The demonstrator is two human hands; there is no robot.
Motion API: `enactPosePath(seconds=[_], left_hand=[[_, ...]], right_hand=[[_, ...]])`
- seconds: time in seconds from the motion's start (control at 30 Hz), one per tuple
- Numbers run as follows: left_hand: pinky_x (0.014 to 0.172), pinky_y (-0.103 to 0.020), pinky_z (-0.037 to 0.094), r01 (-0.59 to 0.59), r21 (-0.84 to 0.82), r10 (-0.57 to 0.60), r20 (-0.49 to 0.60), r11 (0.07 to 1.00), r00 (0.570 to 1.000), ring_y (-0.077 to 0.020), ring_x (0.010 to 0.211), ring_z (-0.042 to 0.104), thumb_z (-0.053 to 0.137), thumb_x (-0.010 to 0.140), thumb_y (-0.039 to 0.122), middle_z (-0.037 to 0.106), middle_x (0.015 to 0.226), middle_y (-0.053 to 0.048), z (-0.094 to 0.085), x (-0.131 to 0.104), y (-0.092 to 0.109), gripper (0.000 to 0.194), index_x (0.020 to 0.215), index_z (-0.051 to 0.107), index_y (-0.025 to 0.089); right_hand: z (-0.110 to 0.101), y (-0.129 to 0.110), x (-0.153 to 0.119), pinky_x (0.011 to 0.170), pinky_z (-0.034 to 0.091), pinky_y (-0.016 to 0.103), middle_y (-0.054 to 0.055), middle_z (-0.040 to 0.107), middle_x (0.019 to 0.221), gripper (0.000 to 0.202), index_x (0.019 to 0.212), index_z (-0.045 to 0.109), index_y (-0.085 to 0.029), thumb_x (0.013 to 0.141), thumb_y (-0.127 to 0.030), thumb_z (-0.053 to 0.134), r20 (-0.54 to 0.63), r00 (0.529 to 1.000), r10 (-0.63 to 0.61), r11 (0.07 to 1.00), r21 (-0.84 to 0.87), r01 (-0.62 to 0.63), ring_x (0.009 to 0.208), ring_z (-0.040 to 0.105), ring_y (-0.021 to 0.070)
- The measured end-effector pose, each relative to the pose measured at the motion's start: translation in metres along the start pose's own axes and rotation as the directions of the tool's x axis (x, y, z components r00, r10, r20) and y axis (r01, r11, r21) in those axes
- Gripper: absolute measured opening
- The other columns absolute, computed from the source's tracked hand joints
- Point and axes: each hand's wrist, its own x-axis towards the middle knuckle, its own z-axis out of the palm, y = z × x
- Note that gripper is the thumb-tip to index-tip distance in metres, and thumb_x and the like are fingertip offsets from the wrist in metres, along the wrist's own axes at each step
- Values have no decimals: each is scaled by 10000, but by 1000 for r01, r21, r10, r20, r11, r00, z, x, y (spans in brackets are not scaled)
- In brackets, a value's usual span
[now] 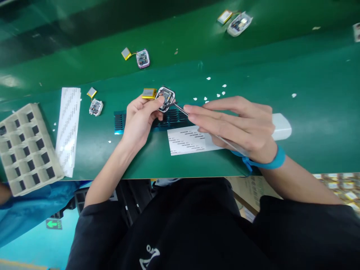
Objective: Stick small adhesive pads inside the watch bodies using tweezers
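Note:
Between thumb and fingers, my left hand (142, 118) grips an opened smartwatch case (166, 98) with its circuit board exposed. A yellow-edged battery (149, 93) lies beside the case, above my left fingers. My right hand (239, 123) is closed round slim metal tweezers (181, 109), whose tip reaches the lower right edge of the case. A blue wrist strap (271, 161) circles my right wrist. Under both hands lie a dark slotted strip (120, 122) and a white printed sheet (187, 140), the sheet partly hidden by my right hand.
More opened cases with batteries lie about: left (96, 107), behind (143, 59) and far right (239, 24). A compartmented tray (36, 144) overhangs the table's front left edge beside a long printed sheet (68, 127). Small white stickers (224, 86) dot the green mat. A white rounded object (282, 126) sits behind my right hand.

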Motion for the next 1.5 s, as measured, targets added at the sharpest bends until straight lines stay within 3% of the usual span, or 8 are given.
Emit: enactPosePath(seconds=[0.1, 0.27, 0.63, 0.77, 0.97, 1.2, 1.37, 1.5], left_hand=[[726, -254, 630, 19, -198, -33, -69, 980, 997, -118, 764, 751, 734, 919, 181, 804, 939, -11, 4, -3, 3, 250, 765, 541, 214], [624, -217, 603, 6, -268, -32, -93, 963, 995, -103, 626, 723, 715, 891, 76, 719, 728, 36, 10, -6, 7, 314, 671, 529, 200], [569, -220, 595, 36, -199, -51, -69, 979, 996, -86, 539, 662, 719, 866, 61, 699, 683, 48, 17, -11, 10, 333, 659, 498, 198], [563, -216, 594, 20, -194, -38, -89, 981, 995, -82, 531, 655, 715, 866, 41, 697, 683, 47, 19, -11, 10, 343, 659, 492, 199], [539, -204, 590, 17, -188, -39, -110, 982, 993, -87, 513, 677, 696, 862, 12, 713, 643, 54, 21, -11, 11, 344, 639, 515, 200], [513, -186, 615, -23, -213, -6, -135, 977, 991, -100, 502, 716, 722, 860, 8, 732, 616, 52, 21, -12, 8, 328, 640, 570, 198], [584, -204, 678, -164, -153, 136, -178, 974, 974, -116, 589, 778, 848, 875, 145, 798, 724, 35, 22, -10, -4, 112, 842, 751, 190], [609, -226, 691, -243, -54, 228, -200, 969, 953, -116, 599, 772, 925, 861, 281, 808, 776, 30, 18, -8, -10, 163, 909, 787, 209]], right_hand=[[-2, -2, 0, 938, 668, 358, 18, 789, 1382, 550, 1502, 661, -278, 1002, -72, 755, 108, 993, -41, 996, -71, 49, 1159, 803, 238], [4, 1, 2, 824, 671, 377, 75, 815, 1319, 374, 1381, 697, -124, 1013, -76, 737, 83, 983, -164, 969, -171, 176, 1056, 811, 248], [2, 14, -7, 725, 652, 363, -9, 811, 1342, 360, 1488, 638, -256, 1142, -198, 556, 135, 977, -167, 971, -149, 186, 1022, 810, 202], [2, 12, -6, 719, 639, 346, -54, 824, 1311, 369, 1441, 687, -360, 1108, -210, 639, 184, 978, -98, 976, -174, 131, 989, 804, 183], [3, 6, 3, 652, 619, 344, 22, 845, 1245, 269, 1313, 711, -148, 1058, -85, 657, 128, 967, -221, 947, -208, 244, 884, 772, 196], [9, 3, 3, 701, 626, 315, -46, 820, 1315, 282, 1285, 758, -287, 1045, -141, 725, 129, 972, -194, 943, -249, 221, 886, 788, 164], [13, 4, -2, 770, 668, 338, 24, 815, 1329, 376, 1431, 685, -211, 1066, -121, 678, 126, 983, -134, 970, -189, 156, 963, 814, 199], [16, 6, -4, 902, 697, 344, 51, 790, 1382, 569, 1585, 567, -230, 1047, -79, 675, 70, 993, -95, 989, -107, 102, 1083, 823, 215]])
